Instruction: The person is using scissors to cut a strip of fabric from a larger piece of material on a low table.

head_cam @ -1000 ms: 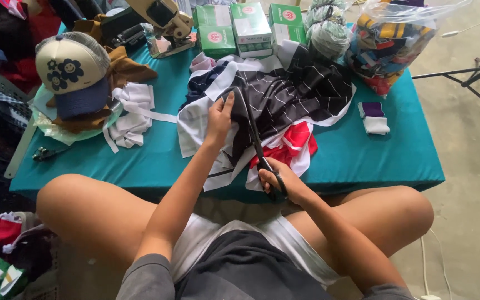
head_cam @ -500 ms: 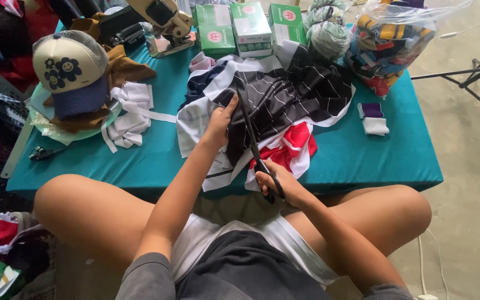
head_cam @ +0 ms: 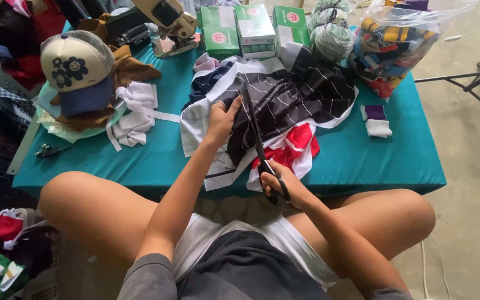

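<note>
Lighting: soft, even daylight falling across the table (head_cam: 140, 161); shadows lying faint. Glare showing on the bag (head_cam: 445, 16) at the far right corner. Focus holding sharp; edges bending slightly.

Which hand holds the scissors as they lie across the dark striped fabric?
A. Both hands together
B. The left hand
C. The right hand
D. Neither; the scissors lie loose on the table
C. The right hand grips the handles of the scissors at the near table edge, their blades running up over the dark striped fabric, while the left hand only presses flat on the cloth beside the blades.
</note>
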